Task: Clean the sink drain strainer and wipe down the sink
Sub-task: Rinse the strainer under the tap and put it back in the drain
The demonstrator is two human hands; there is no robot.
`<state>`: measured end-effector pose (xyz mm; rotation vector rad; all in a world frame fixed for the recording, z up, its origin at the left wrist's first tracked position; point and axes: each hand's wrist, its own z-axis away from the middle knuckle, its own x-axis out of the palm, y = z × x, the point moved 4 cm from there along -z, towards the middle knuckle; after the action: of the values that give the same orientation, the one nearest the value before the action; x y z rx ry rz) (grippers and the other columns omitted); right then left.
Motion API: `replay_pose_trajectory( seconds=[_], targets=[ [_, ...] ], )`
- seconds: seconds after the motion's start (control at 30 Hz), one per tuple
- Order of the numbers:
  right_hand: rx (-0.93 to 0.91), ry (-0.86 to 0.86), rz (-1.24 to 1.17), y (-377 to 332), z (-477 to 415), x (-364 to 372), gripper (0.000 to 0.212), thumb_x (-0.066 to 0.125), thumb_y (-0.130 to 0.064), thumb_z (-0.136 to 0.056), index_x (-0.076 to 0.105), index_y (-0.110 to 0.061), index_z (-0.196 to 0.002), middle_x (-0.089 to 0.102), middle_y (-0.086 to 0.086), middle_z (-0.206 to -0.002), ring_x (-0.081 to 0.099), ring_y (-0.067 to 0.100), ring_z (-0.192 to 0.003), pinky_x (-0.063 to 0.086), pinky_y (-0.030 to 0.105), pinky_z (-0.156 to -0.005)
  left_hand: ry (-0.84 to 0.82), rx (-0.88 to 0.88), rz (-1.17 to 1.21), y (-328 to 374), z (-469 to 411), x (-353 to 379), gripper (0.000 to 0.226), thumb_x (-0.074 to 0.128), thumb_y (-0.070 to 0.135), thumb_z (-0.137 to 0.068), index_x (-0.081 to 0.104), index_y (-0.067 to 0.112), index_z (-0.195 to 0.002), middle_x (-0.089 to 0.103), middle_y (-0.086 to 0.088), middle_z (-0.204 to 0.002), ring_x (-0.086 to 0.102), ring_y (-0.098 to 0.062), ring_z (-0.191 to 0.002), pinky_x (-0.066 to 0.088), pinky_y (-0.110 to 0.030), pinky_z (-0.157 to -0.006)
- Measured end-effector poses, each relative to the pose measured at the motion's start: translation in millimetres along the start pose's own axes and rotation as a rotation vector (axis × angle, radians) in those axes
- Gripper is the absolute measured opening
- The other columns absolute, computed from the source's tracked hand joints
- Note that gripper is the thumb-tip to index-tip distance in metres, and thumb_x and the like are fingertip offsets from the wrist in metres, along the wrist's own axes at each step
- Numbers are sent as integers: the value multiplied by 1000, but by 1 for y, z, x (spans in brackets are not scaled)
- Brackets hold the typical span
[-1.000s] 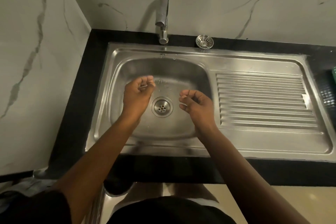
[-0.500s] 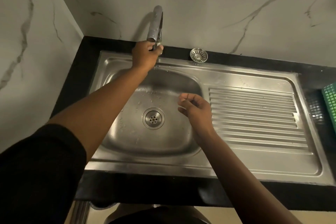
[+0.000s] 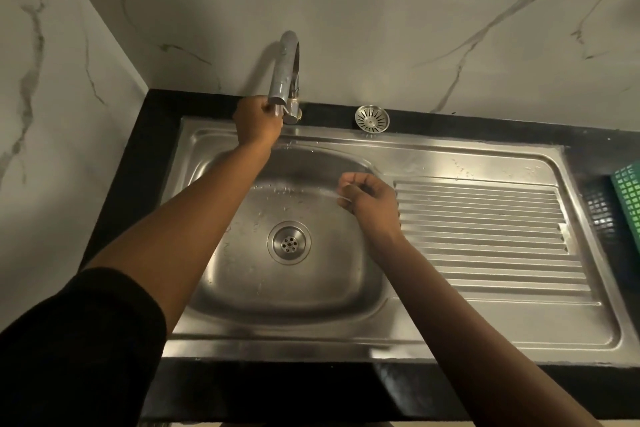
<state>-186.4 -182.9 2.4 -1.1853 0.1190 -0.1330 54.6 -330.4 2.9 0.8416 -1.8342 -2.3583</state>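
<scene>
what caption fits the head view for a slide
Left hand grips the curved chrome tap over a stainless steel sink; round metal strainer sits at its back edge

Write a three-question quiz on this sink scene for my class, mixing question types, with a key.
1. True or false: the strainer sits in the drain.
2. The left hand grips the: A) faucet B) drainboard C) wall.
3. Fill in: the basket at the right edge is ____.
Key: 1 false, the strainer lies on the counter behind the sink; 2 A; 3 green.
</scene>
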Motion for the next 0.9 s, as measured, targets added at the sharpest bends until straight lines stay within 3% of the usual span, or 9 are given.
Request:
replay_pose_trajectory(
  seconds=[0.07,0.13,0.27,0.37,0.47,0.6,0.73,0.8,0.9],
  targets=[
    [-4,9,-23,-5,-22,2,10,65,-4,-99,74,-6,-104,73,6,-90,70,16,-84,58,25,-76,-13,-10,42,-28,-24,4,29,61,29,-85,65,29,-56,70,-8,-77,69,-30,-78,63,-59,-86],
    [30,75,-68,-11,-45,1,8,66,-5,-99,73,-6,-103,73,6,-86,71,16,-79,60,27,-76,-39,-23,75,-35,-25,2,30,63,30,-84,72,37,-57,70,-9,-77,66,-28,-76,63,-55,-84],
    [141,191,-215,-25,-90,-2,10,70,1,-96,67,-2,-87,64,11,-71,62,19,-62,56,28,-64,-84,-63,193,-4,10,-10,24,75,22,-95,76,25,-72,74,-6,-76,72,-23,-74,65,-38,-79],
    [221,264,-274,-29,-117,-5,16,75,1,-92,63,2,-81,63,14,-69,62,20,-52,58,30,-59,-110,-72,244,-9,18,-14,10,72,14,-97,77,19,-90,77,-3,-83,76,-24,-84,65,-45,-91],
    [289,332,-257,-32,-125,-8,23,83,-12,-89,64,0,-83,72,15,-77,75,25,-65,66,36,-75,-120,-99,255,-25,30,-23,9,70,13,-100,74,19,-94,76,-1,-88,75,-21,-86,63,-44,-96],
    [327,400,-249,-32,-134,-11,31,85,-19,-87,57,-8,-83,76,17,-90,80,26,-80,67,39,-77,-96,-154,257,-46,48,-33,13,71,10,-97,76,21,-90,80,-12,-98,78,-35,-102,63,-43,-96],
    [343,350,-262,-33,-145,-11,32,82,-24,-89,68,-2,-107,78,10,-95,73,13,-56,59,24,-53,-89,-167,255,-60,59,-37,11,73,10,-96,77,19,-95,81,-12,-100,79,-31,-100,63,-45,-96],
    [347,372,-238,-35,-146,-15,26,82,-17,-89,67,-1,-103,76,12,-88,70,17,-51,56,24,-53,-97,-154,255,-61,64,-38,9,73,9,-97,78,16,-101,81,-12,-101,79,-27,-98,64,-43,-95],
    [374,362,-109,-42,-145,-16,16,77,-7,-92,64,-8,-102,70,7,-86,68,9,-50,49,14,-43,-86,-159,273,-62,71,-40,12,72,6,-97,78,8,-107,80,-15,-103,76,-24,-94,64,-39,-93]
  ],
)
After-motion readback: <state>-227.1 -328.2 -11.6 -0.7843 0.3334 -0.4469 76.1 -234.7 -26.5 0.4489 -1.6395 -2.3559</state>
